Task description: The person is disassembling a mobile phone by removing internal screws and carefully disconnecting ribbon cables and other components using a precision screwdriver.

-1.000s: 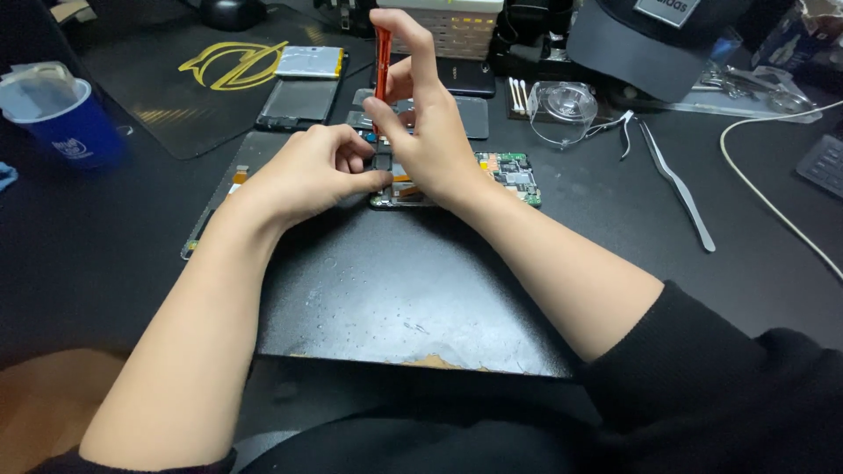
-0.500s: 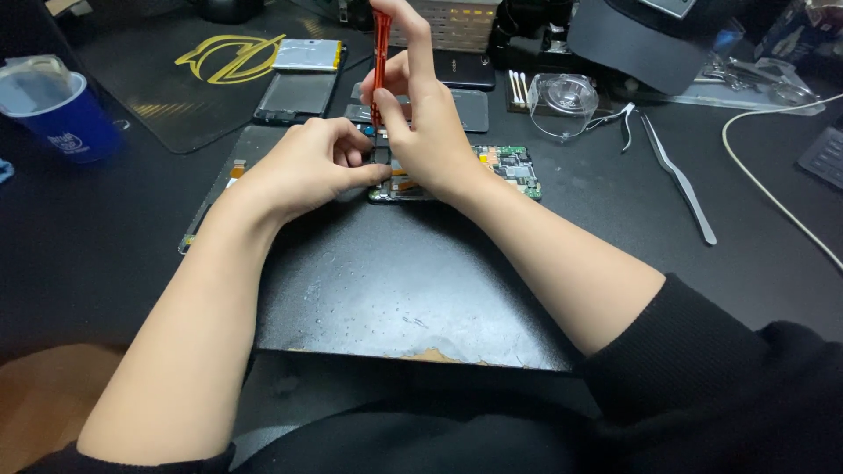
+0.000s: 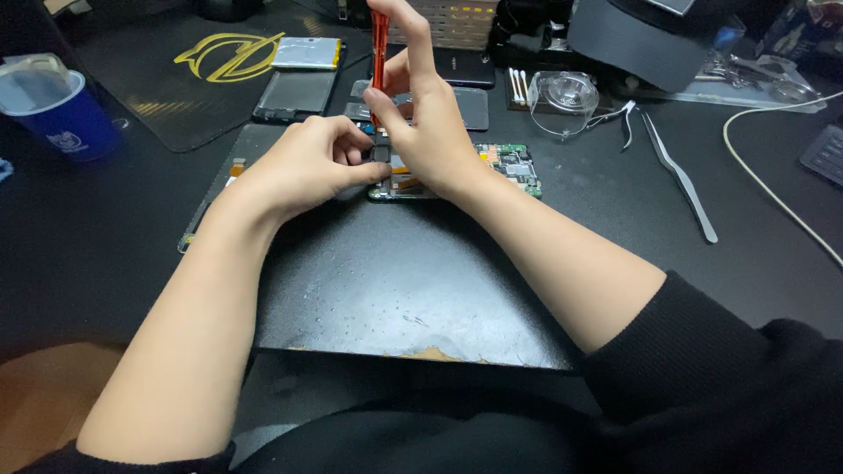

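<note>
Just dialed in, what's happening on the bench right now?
A person is working on an opened phone board lying on a black mat. The right hand holds a red screwdriver upright, tip down on the device, while the left hand steadies the device from its left side with its fingertips. Tweezers, a clear round dish and a blue cup sit off to the sides, untouched.

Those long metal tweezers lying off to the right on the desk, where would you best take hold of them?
Probably around the middle of the metal tweezers, coming straight down from above. They lie flat on the black desk, long and thin, with bare surface along both sides, so fingers could pinch across the narrow width. The far end sits close to the cutters, and the near end tapers to a point.
</note>
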